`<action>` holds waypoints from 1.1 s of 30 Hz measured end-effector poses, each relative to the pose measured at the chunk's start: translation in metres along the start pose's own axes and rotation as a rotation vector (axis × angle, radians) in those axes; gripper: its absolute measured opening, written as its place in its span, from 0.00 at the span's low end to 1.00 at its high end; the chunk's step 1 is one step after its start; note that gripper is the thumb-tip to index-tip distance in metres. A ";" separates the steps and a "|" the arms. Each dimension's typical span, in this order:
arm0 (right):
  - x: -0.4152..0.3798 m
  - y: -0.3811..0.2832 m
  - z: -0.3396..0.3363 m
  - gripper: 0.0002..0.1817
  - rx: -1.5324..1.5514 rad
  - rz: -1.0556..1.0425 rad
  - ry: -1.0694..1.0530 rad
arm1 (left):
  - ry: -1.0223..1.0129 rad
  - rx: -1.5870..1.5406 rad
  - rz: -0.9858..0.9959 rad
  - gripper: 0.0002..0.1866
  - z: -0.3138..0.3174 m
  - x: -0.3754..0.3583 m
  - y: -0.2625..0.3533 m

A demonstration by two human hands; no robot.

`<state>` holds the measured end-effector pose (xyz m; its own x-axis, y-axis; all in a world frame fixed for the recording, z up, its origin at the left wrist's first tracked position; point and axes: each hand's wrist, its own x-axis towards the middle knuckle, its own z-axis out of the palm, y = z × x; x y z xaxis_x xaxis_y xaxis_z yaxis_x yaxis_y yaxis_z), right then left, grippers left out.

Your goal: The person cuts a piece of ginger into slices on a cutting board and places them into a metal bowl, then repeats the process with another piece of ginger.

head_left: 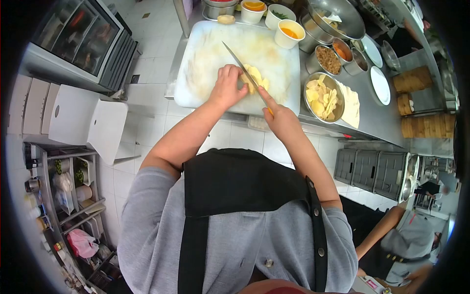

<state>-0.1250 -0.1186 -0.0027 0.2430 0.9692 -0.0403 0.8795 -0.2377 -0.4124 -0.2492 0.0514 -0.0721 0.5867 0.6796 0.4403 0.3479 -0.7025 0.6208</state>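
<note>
My right hand (281, 117) is wrapped round the yellow handle of a long knife (241, 64), with the index finger along the blade's base. The blade points up and left over a white cutting board (200, 49). Pale yellow slices (262, 82) lie on the board beside and under the blade. On the left of the blade, my left hand (228, 85) rests with its fingers bent together, close to the slices; whatever lies beneath its fingertips is hidden. A metal bowl (323, 97) of similar slices stands right of the board. One pale piece (226, 19) sits at the board's far edge.
Past the board stand white cups (290, 34) with orange contents. Metal containers (327, 60), a large bowl (338, 18) and white plates (380, 85) are at the right. A folded cloth (350, 105) lies beside the slice bowl. Another person (406, 235) is at the lower right.
</note>
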 end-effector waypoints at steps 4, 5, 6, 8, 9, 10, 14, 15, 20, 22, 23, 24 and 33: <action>-0.007 -0.004 -0.008 0.37 -0.044 0.029 -0.057 | -0.014 0.048 -0.013 0.23 0.001 0.000 0.001; -0.007 -0.004 -0.009 0.37 -0.046 0.033 -0.065 | -0.018 0.045 -0.022 0.23 0.001 0.001 0.002; -0.007 -0.004 -0.009 0.37 -0.048 0.036 -0.073 | -0.021 0.042 -0.033 0.23 0.000 0.001 0.003; -0.006 -0.004 -0.010 0.37 -0.025 0.041 -0.085 | -0.028 0.030 -0.041 0.23 0.000 0.001 0.003; -0.005 -0.005 -0.010 0.37 -0.014 0.042 -0.091 | -0.031 0.020 -0.038 0.22 0.000 0.002 0.002; -0.003 -0.005 -0.010 0.37 -0.015 0.042 -0.093 | -0.035 0.009 -0.037 0.22 0.000 0.002 0.001; 0.009 -0.007 -0.005 0.37 0.003 0.044 -0.081 | -0.043 0.002 -0.033 0.23 0.000 0.003 0.001; 0.014 -0.008 -0.001 0.37 0.015 0.045 -0.076 | -0.043 -0.010 -0.027 0.23 0.000 0.002 0.000; 0.038 -0.006 0.014 0.38 -0.040 0.016 -0.053 | -0.025 -0.028 -0.015 0.22 -0.002 0.001 -0.001; 0.035 0.000 0.014 0.37 0.000 0.023 -0.037 | -0.025 -0.014 -0.027 0.22 -0.001 0.002 0.001; 0.033 0.004 0.015 0.37 0.043 0.031 -0.024 | -0.034 -0.015 -0.027 0.22 -0.001 0.003 0.001; 0.032 0.005 0.012 0.37 0.086 0.035 -0.014 | -0.041 -0.014 -0.032 0.22 -0.002 0.004 0.001; 0.001 -0.004 -0.004 0.36 0.018 -0.031 0.018 | -0.042 0.001 -0.039 0.21 -0.004 0.001 0.004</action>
<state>-0.1262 -0.1173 0.0028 0.2230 0.9748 -0.0106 0.8795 -0.2059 -0.4291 -0.2500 0.0502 -0.0664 0.6028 0.6969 0.3885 0.3715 -0.6760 0.6363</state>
